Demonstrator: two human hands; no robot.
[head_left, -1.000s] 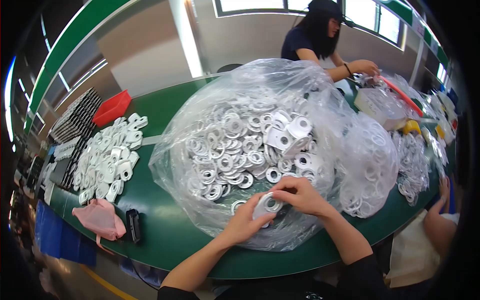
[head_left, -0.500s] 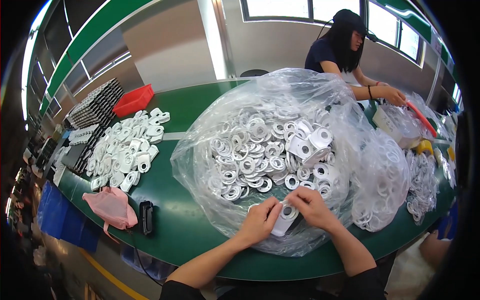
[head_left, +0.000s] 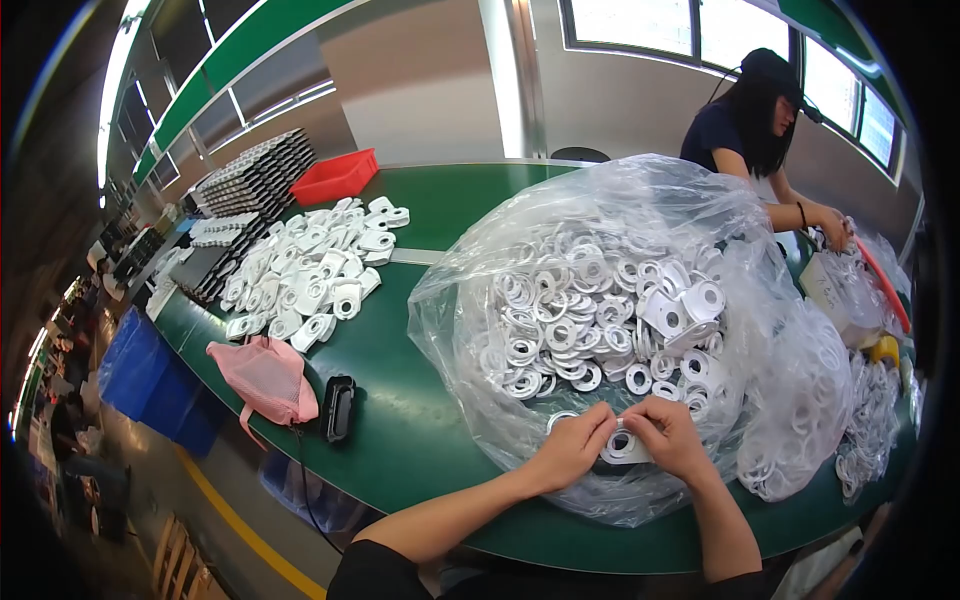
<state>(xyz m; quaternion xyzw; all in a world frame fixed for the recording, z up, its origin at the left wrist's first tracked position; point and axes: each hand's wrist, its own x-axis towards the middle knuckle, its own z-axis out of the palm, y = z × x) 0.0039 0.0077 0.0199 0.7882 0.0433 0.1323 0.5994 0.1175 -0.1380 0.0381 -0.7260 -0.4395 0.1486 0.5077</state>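
My left hand (head_left: 572,447) and my right hand (head_left: 668,436) meet over the near edge of a large clear plastic bag (head_left: 600,330) full of white ring-shaped plastic parts. Both pinch one white plastic part (head_left: 622,446) with a round hole, held between the fingertips. The bag lies on a green table (head_left: 420,420). My forearms come in from the lower edge.
A pile of loose white parts (head_left: 310,265) lies at the left, by a pink cloth bag (head_left: 265,375) and a black case (head_left: 338,408). A red tray (head_left: 335,176) and stacked dark trays (head_left: 255,175) stand behind. Another person (head_left: 760,130) works at the far right. More filled bags (head_left: 800,400) lie right.
The view has swung left, so the bag and my hands sit further right. Both hands have stayed on the white part and have closed in around it.
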